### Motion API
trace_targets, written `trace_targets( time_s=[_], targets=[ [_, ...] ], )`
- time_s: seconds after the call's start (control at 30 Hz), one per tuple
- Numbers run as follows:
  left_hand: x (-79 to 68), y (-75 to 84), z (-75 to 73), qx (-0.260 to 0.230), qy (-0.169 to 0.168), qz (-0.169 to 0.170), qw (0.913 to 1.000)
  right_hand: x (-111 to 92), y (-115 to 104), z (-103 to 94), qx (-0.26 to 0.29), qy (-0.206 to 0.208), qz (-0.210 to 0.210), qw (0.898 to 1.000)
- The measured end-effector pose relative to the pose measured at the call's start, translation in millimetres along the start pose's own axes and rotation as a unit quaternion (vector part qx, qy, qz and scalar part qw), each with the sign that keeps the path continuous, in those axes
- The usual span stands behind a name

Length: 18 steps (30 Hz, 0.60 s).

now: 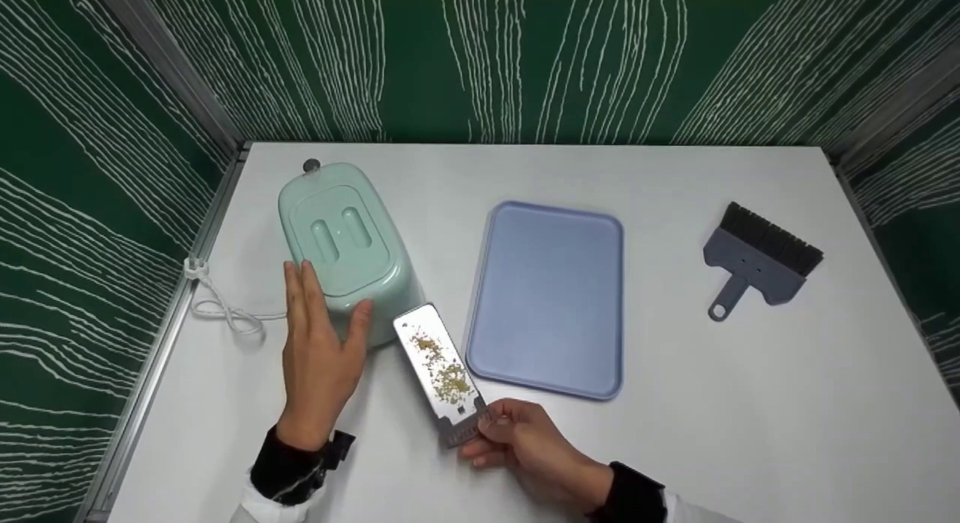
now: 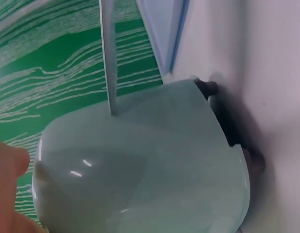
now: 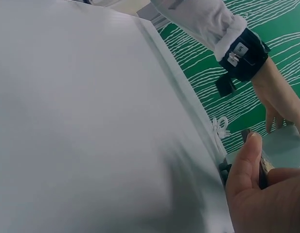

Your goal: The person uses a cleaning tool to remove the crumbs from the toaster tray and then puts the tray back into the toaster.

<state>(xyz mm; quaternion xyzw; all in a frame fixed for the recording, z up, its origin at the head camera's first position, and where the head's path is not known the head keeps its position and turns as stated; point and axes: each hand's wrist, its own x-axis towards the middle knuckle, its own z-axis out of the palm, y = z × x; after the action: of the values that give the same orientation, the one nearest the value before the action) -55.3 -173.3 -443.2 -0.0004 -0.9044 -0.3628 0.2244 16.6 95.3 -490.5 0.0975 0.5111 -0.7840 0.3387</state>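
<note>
A mint-green toaster (image 1: 390, 302) with two oblong recesses on top stands at the left of the table. My left hand (image 1: 319, 358) rests against its near end, fingers straight and thumb spread. Between finger and thumb, my right hand (image 1: 532, 444) pinches the dark end of a narrow metal crumb tray (image 1: 415, 318). Yellowish crumbs (image 1: 451, 384) lie scattered along it. The left wrist view shows the tray edge-on as a thin strip (image 2: 108, 58) by the toaster's end; whether they touch I cannot tell. In the right wrist view, my right thumb (image 3: 248, 162) presses on the tray's handle.
A blue-grey rectangular tray (image 1: 551, 298) lies mid-table, right of the toaster. Farther right is a grey brush (image 1: 757, 260) with dark bristles. The toaster's white cord (image 1: 232, 313) lies bundled by the left table edge. Green walls with white streaks surround the white table (image 1: 697, 418).
</note>
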Motion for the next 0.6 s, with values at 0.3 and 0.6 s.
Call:
trace_targets(
  time_s=[0.3,0.6],
  targets=[
    [-3.4,13.3,2.2,-0.034,0.087,0.107,0.9899,-10.4,-19.2,-4.8,-0.023,-0.013,-0.018,0.999],
    [-13.8,35.6,14.5,-0.071,0.168,0.209,0.9607,-12.7,-39.0,-11.4,-0.008,0.007,-0.027,1.000]
  ],
)
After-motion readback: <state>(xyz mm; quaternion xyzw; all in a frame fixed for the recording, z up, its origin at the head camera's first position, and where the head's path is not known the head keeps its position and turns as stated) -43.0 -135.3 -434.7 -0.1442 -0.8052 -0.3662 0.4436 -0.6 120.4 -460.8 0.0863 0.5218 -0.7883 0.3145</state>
